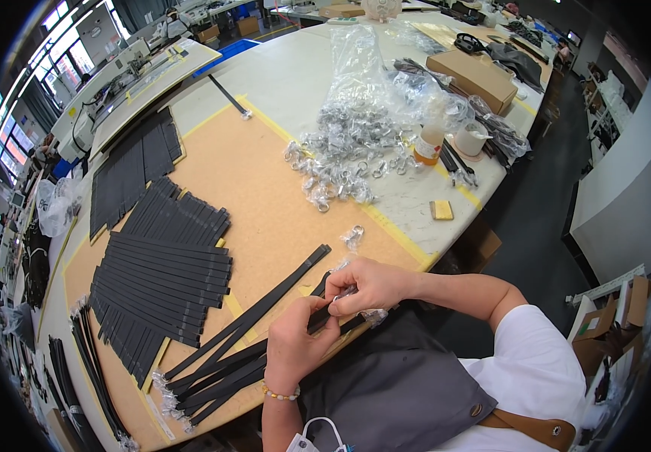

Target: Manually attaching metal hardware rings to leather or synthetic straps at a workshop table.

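Near the table's front edge, my left hand (pixel 295 343) and my right hand (pixel 374 286) meet with fingers pinched together. Between the fingertips is the end of a black strap; whatever small fitting sits there is mostly hidden. Several other black straps (pixel 242 365) run leftward under my left hand, their far ends wearing clear plastic-wrapped hardware (pixel 168 395). Just beyond my right hand lies a plastic-wrapped metal ring (pixel 353 236). A long folded strap (pixel 287 280) slants across the board to the left of my hands.
A fanned stack of black straps (pixel 163 282) covers the board's left side, with another stack (pixel 133 169) behind. Farther back sits a heap of plastic-wrapped rings (pixel 348 143). An orange-liquid bottle (pixel 428 143), white cup (pixel 471 140), yellow block (pixel 441 210) and cardboard box (pixel 474 77) stand right.
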### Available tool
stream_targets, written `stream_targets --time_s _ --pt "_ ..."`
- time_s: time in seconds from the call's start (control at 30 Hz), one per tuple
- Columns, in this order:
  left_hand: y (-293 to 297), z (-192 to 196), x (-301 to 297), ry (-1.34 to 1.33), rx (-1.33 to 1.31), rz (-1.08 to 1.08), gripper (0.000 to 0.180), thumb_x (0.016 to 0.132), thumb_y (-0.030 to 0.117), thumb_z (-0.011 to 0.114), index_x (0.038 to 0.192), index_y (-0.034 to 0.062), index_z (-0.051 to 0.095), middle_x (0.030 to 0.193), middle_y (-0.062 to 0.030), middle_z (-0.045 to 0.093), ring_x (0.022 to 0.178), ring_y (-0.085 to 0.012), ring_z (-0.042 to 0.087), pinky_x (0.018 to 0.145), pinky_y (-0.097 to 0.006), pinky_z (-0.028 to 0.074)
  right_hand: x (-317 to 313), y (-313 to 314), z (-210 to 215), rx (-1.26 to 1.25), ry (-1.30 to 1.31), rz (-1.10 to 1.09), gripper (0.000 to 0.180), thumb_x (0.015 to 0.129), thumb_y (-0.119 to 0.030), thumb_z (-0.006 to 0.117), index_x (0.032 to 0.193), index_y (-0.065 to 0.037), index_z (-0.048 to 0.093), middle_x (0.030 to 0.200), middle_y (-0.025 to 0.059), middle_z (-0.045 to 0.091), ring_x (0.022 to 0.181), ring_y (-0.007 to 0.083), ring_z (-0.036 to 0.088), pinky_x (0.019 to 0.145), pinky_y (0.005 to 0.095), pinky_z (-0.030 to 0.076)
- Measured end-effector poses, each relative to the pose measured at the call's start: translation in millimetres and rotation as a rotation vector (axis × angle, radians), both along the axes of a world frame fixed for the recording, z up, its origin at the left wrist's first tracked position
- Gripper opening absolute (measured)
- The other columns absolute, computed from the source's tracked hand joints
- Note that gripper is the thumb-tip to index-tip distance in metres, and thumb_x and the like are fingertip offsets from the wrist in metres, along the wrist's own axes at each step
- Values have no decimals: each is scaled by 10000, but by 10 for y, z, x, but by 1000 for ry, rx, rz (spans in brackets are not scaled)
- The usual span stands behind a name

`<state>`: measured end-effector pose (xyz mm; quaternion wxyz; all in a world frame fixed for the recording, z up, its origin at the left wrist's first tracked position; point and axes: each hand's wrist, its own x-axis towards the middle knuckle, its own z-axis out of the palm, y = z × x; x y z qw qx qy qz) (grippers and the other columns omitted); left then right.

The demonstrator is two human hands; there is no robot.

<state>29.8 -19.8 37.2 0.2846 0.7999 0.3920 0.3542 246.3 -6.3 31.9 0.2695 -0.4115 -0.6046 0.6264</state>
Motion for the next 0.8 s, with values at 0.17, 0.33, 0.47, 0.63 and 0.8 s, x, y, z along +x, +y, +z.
stream_targets --time_s 0.17,0.33,0.47,0.63,0.8 --pt "40 5 -53 -28 -168 -7 242 780 84 799 975 9 676 888 -143 724 842 -275 747 718 -342 588 52 88 -73 -168 111 77 237 949 -235 732 989 -4 697 844 18 684 733 82 648 673 245 534" --pt "127 -46 -38 -107 -195 -39 207 781 31 802 929 4 659 774 -28 688 712 -53 633 626 -216 518 105 134 -30 -240 169 100 255 969 -243 728 1009 6 694 843 22 676 758 80 636 692 240 530" --pt "117 -4 -51 -130 -276 -23 200 796 32 784 942 -3 652 779 -43 689 701 -74 646 616 -226 534 72 128 -18 -250 153 82 292 969 -278 740 1005 7 692 842 22 674 764 78 632 699 239 526" --pt "111 -31 -71 -105 -300 -37 193 812 39 769 958 -15 655 799 -75 704 697 -106 684 629 -250 573 56 126 -45 -250 158 93 310 970 -293 745 1000 10 691 826 22 671 762 75 630 698 237 524" --pt "103 -73 -37 -148 -239 1 188 784 29 795 889 22 639 660 21 615 587 -16 523 544 -195 425 39 128 -70 -267 175 78 308 964 -297 757 985 4 692 810 18 666 748 71 622 676 229 514"
